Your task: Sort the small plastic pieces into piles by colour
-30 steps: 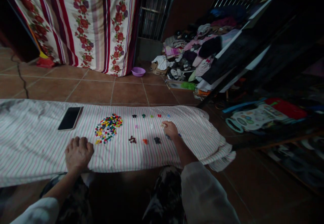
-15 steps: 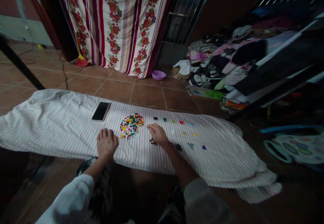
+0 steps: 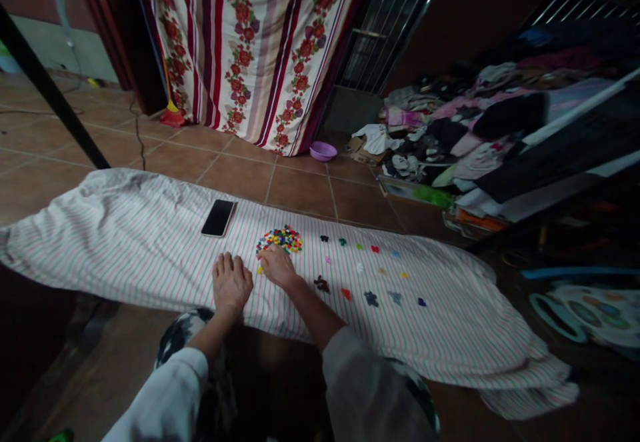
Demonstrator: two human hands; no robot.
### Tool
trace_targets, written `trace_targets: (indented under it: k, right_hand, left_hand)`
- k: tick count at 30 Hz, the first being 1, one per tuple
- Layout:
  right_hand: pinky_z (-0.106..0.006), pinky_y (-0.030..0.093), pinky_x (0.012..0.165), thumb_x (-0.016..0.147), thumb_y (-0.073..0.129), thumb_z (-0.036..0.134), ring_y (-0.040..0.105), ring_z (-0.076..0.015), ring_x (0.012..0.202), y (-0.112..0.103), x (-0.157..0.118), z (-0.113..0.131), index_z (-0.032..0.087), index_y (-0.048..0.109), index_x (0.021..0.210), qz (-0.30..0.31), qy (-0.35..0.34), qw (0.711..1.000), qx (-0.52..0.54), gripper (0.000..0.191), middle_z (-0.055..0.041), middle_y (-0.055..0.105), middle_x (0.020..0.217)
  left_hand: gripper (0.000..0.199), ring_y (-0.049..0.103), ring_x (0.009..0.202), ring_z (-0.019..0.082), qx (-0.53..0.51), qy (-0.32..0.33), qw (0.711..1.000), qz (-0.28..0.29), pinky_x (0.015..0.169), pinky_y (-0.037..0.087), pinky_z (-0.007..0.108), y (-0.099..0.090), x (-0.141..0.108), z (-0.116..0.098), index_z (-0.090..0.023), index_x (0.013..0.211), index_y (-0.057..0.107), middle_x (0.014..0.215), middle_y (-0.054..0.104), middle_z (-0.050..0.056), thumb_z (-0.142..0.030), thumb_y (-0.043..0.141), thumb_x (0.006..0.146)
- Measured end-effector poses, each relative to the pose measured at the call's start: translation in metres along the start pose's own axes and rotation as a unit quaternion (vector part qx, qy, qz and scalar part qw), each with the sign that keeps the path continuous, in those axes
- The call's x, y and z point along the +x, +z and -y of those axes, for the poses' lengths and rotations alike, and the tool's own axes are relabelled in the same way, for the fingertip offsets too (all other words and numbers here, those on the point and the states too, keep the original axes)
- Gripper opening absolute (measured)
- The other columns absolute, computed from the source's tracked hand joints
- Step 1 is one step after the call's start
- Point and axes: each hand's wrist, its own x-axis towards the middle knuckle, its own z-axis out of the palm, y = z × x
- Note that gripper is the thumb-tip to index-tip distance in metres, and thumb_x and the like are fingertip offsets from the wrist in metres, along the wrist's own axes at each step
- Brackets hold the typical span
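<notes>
Right hand [image 3: 277, 267] at bead pile [image 3: 290, 237], fingertips narrow, covering the pile's 7 o'clock edge; can't tell if a bead is pinched. Left hand [image 3: 233, 283] palm down on striped cloth [image 3: 165, 242], 8 o'clock of pile, fingers only slightly apart; under the palm hidden. Small color groups [image 3: 371, 299], 3 to 4 o'clock of pile, bead shapes too small to make out. Phone [image 3: 219, 218], 10 o'clock, screen dark. Bowl [image 3: 323, 152] on floor, 1 o'clock. Toy [image 3: 595, 305] cut off at frame's 3 o'clock. Knees partly hidden by cloth and sleeves.
</notes>
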Motion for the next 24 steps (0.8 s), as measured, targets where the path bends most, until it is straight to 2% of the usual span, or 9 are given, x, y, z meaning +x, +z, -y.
trace_targets:
  k: [11,18,24]
  right_hand:
    - [-0.03,0.041,0.091,0.091,0.051,0.027,0.053,-0.0211,0.106,-0.003,0.014,0.02,0.02,0.071,0.1,0.003,0.063,0.997,-0.054,0.023,-0.0098,0.064,0.107]
    - [-0.03,0.04,0.09,0.089,0.051,0.021,0.054,-0.0215,0.109,-0.002,0.02,0.028,0.018,0.066,0.107,0.017,0.097,0.992,-0.084,0.023,-0.0098,0.065,0.112]
    - [-0.03,0.039,0.088,0.084,0.053,0.017,0.056,-0.0213,0.106,0.002,0.022,0.029,0.017,0.065,0.103,0.005,0.117,0.991,-0.059,0.022,-0.0106,0.066,0.109]
  left_hand:
    - [0.032,0.045,0.13,0.038,0.015,0.005,1.0,-0.012,0.103,0.035,0.05,0.0,0.001,0.001,-0.009,0.106,0.061,0.129,0.056,0.023,-0.024,0.04,0.087]
    - [0.033,0.047,0.127,0.037,0.041,0.012,0.999,-0.02,0.103,0.036,0.048,0.0,0.001,0.0,-0.007,0.107,0.061,0.128,0.057,0.023,-0.024,0.041,0.087]
    - [0.034,0.047,0.127,0.037,0.046,0.015,0.998,-0.029,0.103,0.036,0.048,0.002,-0.001,0.001,-0.007,0.108,0.061,0.129,0.056,0.023,-0.024,0.041,0.088]
